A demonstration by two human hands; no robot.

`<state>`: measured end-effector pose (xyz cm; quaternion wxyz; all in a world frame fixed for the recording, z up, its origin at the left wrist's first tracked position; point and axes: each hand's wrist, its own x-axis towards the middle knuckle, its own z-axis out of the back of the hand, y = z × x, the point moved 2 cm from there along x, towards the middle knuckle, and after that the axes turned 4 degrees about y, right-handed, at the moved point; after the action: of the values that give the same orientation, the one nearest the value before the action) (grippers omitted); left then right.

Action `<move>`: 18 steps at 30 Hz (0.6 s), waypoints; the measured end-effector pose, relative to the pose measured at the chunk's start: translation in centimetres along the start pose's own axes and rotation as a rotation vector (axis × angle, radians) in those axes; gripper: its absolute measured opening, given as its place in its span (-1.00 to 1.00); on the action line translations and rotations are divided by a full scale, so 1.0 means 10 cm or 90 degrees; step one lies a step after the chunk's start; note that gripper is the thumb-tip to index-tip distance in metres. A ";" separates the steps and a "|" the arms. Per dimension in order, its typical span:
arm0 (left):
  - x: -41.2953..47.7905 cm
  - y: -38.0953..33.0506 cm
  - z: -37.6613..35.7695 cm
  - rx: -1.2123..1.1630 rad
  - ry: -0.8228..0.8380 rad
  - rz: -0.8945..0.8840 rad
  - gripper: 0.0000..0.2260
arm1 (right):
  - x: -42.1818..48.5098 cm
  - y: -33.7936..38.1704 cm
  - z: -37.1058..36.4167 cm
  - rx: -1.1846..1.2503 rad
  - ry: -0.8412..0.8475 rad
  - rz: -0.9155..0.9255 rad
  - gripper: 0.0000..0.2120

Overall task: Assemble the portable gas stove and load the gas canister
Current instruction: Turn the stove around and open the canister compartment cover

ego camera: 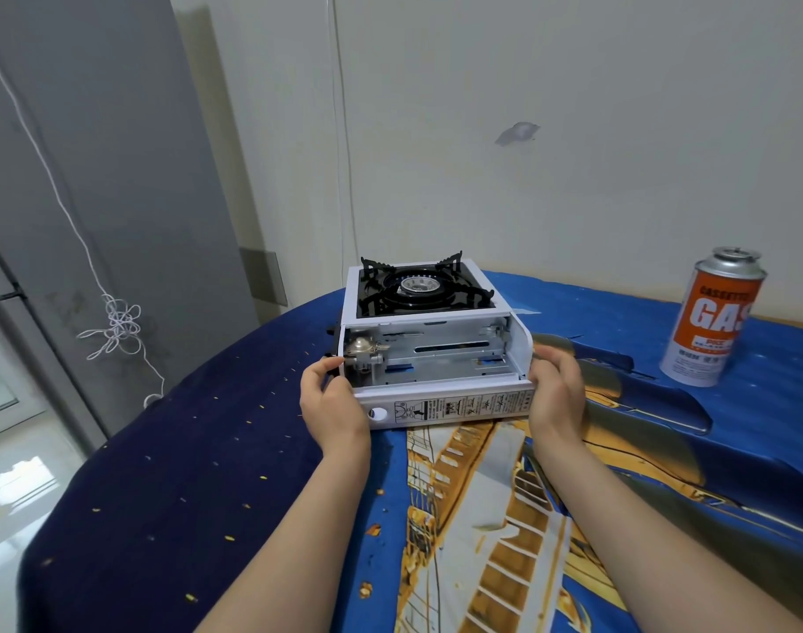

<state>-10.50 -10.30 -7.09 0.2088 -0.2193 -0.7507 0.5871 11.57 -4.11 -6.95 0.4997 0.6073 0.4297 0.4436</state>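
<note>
White portable gas stove (pixel 429 335) on the blue patterned cloth (pixel 664 450) over the bench, canister bay open and empty, lid (pixel 449 404) folded down toward the near side. Left hand (pixel 333 397) clasping the stove's near-left corner; right hand (pixel 557 388) clasping the near-right end. Gas canister (pixel 710 317) upright, well apart at far right. Black pan support (pixel 424 285) on top.

Stove (pixel 429 340) sits mid-surface (pixel 198 450), canister bay facing me, burner (pixel 420 285) behind it. My hands: left hand (pixel 333 404) on its left end, right hand (pixel 555 390) on right. Gas canister (pixel 710 322) upright, far right, well apart.
</note>
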 end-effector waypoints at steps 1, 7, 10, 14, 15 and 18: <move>0.00 0.00 0.01 -0.001 -0.003 0.001 -0.66 | 0.00 0.00 0.00 0.000 -0.001 0.002 -0.68; 0.00 -0.01 0.02 0.010 -0.014 0.002 -0.68 | -0.02 0.00 -0.04 -0.012 -0.021 -0.010 -0.67; 0.01 -0.01 0.01 0.016 -0.018 0.001 -0.70 | -0.02 0.00 -0.04 -0.013 -0.021 -0.016 -0.69; -0.03 -0.02 0.00 0.009 -0.023 0.002 -0.73 | -0.01 0.00 -0.03 -0.013 -0.029 -0.024 -0.72; -0.04 -0.03 0.01 0.006 -0.028 0.000 -0.73 | 0.00 0.00 -0.03 -0.012 -0.032 -0.027 -0.72; -0.05 -0.07 0.04 0.016 -0.049 -0.020 -0.74 | 0.00 0.02 0.00 -0.011 -0.046 -0.016 -0.72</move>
<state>-10.35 -11.06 -6.54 0.1914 -0.1822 -0.7543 0.6010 11.57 -4.09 -6.76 0.5255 0.6131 0.4155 0.4188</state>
